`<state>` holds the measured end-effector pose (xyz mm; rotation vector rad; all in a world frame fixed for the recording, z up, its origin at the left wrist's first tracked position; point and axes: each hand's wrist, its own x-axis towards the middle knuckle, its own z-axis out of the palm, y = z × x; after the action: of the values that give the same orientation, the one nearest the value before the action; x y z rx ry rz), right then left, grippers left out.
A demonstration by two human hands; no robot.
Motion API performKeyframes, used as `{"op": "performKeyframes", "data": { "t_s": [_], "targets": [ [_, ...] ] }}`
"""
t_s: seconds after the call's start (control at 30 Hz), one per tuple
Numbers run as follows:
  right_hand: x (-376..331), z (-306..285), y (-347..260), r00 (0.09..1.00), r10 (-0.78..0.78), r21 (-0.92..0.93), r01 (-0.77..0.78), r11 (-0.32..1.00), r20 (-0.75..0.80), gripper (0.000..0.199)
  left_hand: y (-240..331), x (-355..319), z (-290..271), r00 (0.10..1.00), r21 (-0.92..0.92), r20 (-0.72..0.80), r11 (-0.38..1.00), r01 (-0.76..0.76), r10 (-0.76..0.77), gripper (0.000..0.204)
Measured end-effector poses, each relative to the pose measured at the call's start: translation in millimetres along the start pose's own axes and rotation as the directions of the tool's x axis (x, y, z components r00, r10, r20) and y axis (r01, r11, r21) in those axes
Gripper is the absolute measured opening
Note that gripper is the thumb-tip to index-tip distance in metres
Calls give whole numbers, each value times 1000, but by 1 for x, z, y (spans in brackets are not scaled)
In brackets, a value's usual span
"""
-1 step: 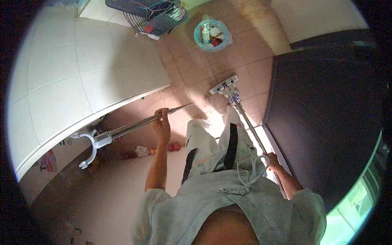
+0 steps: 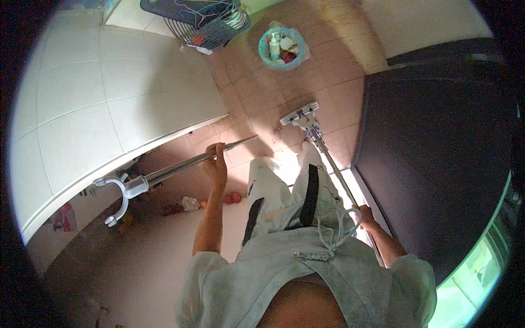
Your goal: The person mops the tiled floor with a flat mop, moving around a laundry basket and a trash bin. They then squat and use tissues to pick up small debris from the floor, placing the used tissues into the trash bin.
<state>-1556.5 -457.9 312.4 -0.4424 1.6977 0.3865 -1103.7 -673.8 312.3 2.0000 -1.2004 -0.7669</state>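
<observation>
Item: mop, flat head, long metal handle. The head is lying on the tiled floor, just ahead of the person's feet; the handle is running back from it toward the person's right side. The right hand is closing around the handle's upper part, fingers wrapped on it.

Item: pole, metal, with a white forked fitting at one end. The left hand is gripping it near its middle, fist closed. The pole is lying left of the mop head, its bare tip pointing toward that head and stopping short of it, its fork end reaching away from the mop under the counter's edge.

Item: counter, white tiles, standing left of the mop and well apart from it.

Item: basin, teal, round, sitting on the floor beyond the mop head; a white bottle and some red things are lying in it.

Item: wire rack, dark, standing beyond the mop head and to its left, beside the basin.

Item: small litter, red and white, lying on the floor left of the mop handle, below the pole.

Item: dark panel, large, standing right of the mop, close to the handle.
</observation>
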Motion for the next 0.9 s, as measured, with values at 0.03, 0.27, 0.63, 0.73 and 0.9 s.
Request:
{"op": "performKeyframes", "data": {
  "t_s": [0.03, 0.27, 0.63, 0.73, 0.9],
  "targets": [
    [-7, 1, -6, 1000, -2, 31, 2, 1000, -20, 53, -1, 4, 2, 1000, -39, -21, 999, 0, 0, 20],
    [77, -25, -101, 988, 24, 217, 10, 976, -151, 43, -26, 136, 41, 998, 54, 36, 997, -49, 47, 19],
    [44, 93, -92, 973, 138, 545, -219, 810, 187, 55, -43, 261, 23, 953, 29, 180, 967, -253, 244, 18],
    [-28, 123, -150, 935, 123, 630, -318, 709, 334, 55, -43, 295, 22, 992, -232, 124, 971, 60, -31, 21],
    [-94, 163, -140, 942, 175, 631, -323, 705, 286, 53, -44, 301, 4, 987, 123, 161, 992, -17, -3, 24]
  ]
}}
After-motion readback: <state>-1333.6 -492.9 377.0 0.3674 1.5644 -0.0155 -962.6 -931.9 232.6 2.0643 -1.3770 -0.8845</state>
